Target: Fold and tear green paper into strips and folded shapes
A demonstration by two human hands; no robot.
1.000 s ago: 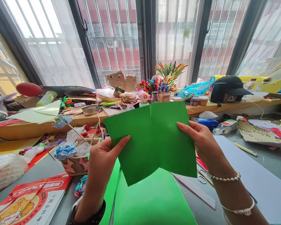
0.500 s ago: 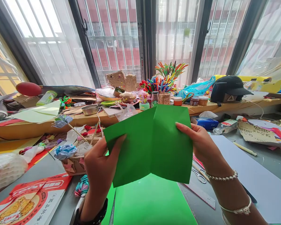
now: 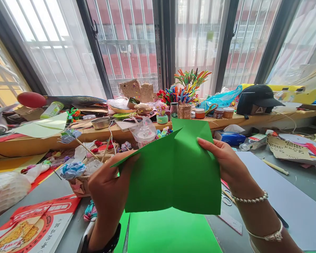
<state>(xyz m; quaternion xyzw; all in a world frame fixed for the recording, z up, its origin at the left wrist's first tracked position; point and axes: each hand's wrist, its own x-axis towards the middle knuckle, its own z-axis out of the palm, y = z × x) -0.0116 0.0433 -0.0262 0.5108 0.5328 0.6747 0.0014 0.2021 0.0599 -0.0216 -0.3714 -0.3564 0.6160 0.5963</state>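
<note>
– Over the grey table (image 3: 305,175), holding what?

– Gripping one green sheet (image 3: 152,182) with both hands, raised in mid-view, clear of the tabletop.

– With left hand (image 3: 107,189), pinching where?

– At the left edge. Thumb on the near face, fingers mostly tucked out of sight; cannot tell exact finger placement.

– And with right hand (image 3: 229,165)?

– Pinching the right edge: thumb flat on the near face, fingers behind. Wearing beaded bracelet (image 3: 250,200) on that wrist.

– Flat or bent?

– Bent along an upright middle crease. Parted at the top, with left half's edge lapping in front of right half's. Notched slightly at bottom middle.

– Underneath?

– On the tabletop, larger green sheet (image 3: 168,233), plus green strip (image 3: 122,230) just beside it, left.

– Off to the right?

– Scissors (image 3: 226,199), partly hidden; near them, pale flat bar (image 3: 231,224); farther right, white sheet (image 3: 271,186), partly behind right forearm.

– Left side?

– Red-and-white packet (image 3: 34,225); above it, blue paper flower (image 3: 73,170).

– Back?

– On wooden ledge (image 3: 222,124): pipe cleaners (image 3: 192,82), black cap (image 3: 258,100).
</note>
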